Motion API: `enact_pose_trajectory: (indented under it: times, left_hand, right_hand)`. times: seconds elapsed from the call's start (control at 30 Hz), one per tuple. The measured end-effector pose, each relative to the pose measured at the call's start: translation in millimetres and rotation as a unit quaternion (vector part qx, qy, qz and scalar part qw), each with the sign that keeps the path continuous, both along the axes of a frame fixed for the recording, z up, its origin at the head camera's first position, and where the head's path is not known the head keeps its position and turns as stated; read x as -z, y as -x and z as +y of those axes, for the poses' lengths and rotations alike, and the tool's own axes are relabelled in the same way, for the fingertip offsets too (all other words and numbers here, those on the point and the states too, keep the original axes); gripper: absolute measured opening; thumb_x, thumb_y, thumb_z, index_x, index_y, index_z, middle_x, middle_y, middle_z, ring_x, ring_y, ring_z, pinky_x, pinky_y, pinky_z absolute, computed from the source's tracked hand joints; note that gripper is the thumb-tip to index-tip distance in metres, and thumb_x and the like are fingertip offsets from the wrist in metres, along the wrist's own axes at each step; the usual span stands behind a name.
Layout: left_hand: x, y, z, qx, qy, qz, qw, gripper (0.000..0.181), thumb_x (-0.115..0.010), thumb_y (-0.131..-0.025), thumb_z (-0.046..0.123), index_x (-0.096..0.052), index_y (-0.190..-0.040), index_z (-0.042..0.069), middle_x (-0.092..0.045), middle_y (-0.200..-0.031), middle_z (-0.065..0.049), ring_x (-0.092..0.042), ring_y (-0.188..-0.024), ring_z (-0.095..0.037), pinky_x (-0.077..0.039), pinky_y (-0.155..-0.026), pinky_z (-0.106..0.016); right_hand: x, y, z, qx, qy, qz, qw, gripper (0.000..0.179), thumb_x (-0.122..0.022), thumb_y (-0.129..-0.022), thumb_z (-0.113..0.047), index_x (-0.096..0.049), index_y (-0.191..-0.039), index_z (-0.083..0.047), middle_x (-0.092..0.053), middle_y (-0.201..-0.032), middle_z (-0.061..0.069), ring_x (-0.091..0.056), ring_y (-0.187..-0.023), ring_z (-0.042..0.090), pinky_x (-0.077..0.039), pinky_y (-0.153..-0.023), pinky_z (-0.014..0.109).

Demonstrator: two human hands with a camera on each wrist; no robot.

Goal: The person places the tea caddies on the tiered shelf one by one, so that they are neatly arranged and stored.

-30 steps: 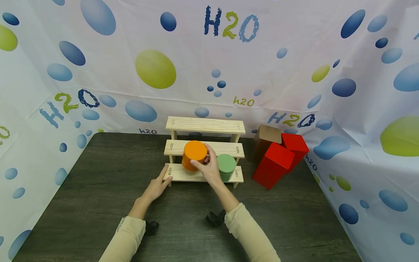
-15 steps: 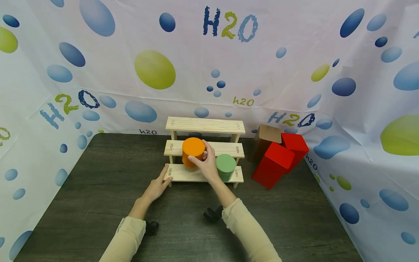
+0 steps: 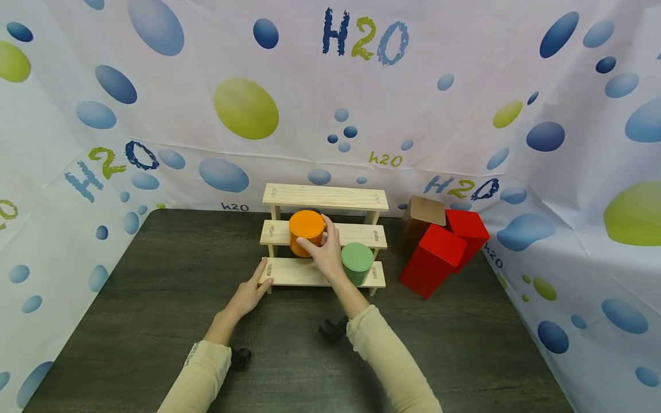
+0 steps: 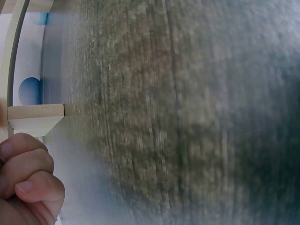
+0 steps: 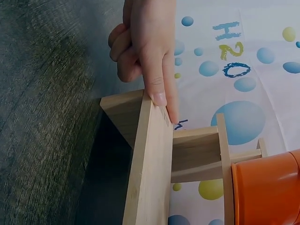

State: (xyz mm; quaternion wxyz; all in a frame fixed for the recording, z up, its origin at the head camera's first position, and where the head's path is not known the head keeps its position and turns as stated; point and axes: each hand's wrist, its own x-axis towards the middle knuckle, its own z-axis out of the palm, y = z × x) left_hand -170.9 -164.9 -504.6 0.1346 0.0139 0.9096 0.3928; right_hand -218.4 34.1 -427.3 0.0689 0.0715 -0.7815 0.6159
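Note:
My right hand grips an orange canister from its right side, thumb across the front. In the right wrist view the canister's base shows right at the middle board of a three-step wooden shelf. My left hand holds the left end of the lowest step, thumb at the front edge and index finger along the top. The left wrist view shows the curled lower fingers beside the shelf's leg. A green canister stands upright on the lowest step, close by my right wrist.
Right of the shelf stand two red boxes and a brown box. All rest on a dark wood-grain table. A white patterned curtain rises behind and along both sides.
The right hand has carried the orange canister up and back, from over the lowest step to the middle step. My left hand keeps its place on the shelf end.

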Motion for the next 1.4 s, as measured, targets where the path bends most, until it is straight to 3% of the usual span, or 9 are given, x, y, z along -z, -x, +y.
enact_pose_trajectory:
  times: [0.2,0.43,0.67,1.1,1.4]
  left_hand:
    - [-0.1,0.1,0.5,0.003,0.007,0.001,1.0,0.067,-0.035,-0.098,0.044,-0.003,-0.148,0.015,-0.027,-0.141,-0.031,-0.038,-0.117,-0.054,-0.032,-0.091,-0.061]
    - [0.2,-0.6,0.1,0.004,0.008,0.005,0.9999,0.068,-0.034,-0.097,0.047,-0.003,-0.148,0.014,-0.027,-0.141,-0.032,-0.038,-0.116,-0.055,-0.033,-0.09,-0.062]
    - [1.4,0.1,-1.1,0.001,0.007,0.004,1.0,0.068,-0.034,-0.097,0.046,-0.002,-0.148,0.015,-0.025,-0.142,-0.029,-0.037,-0.117,-0.054,-0.032,-0.091,-0.062]
    - [2.1,-0.6,0.0,0.001,0.012,0.009,0.9999,0.067,-0.035,-0.097,0.045,-0.002,-0.148,0.016,-0.026,-0.142,-0.029,-0.038,-0.117,-0.054,-0.032,-0.091,-0.062]
    - [1.7,-0.4,0.3,0.003,0.019,0.01,0.9998,0.068,-0.034,-0.097,0.046,-0.002,-0.148,0.015,-0.027,-0.141,-0.03,-0.039,-0.116,-0.054,-0.033,-0.09,-0.061]
  right_hand:
    - [1.7,3.8,-1,0.009,0.019,-0.003,0.9998,0.07,-0.072,-0.079,-0.023,-0.034,-0.137,-0.014,-0.044,-0.124,0.012,-0.041,-0.087,0.02,-0.035,-0.074,0.028]
    - [2.9,5.7,-2,0.007,0.02,0.021,0.9995,0.07,-0.071,-0.08,-0.019,-0.033,-0.138,-0.01,-0.044,-0.122,0.017,-0.04,-0.086,0.028,-0.029,-0.071,0.029]
    - [2.9,9.7,-1,0.008,0.018,0.022,0.9996,0.07,-0.071,-0.08,-0.02,-0.033,-0.138,-0.01,-0.044,-0.123,0.014,-0.039,-0.087,0.02,-0.031,-0.073,0.028]
    - [2.4,19.6,-1,0.013,0.003,0.034,0.9993,0.069,-0.071,-0.081,-0.017,-0.034,-0.138,-0.007,-0.044,-0.124,0.017,-0.042,-0.093,0.023,-0.032,-0.075,0.028]
    - [-1.4,23.5,0,-0.004,0.003,0.028,0.9996,0.068,-0.068,-0.082,-0.017,-0.032,-0.139,-0.008,-0.044,-0.129,0.015,-0.043,-0.112,0.029,-0.037,-0.092,0.044]
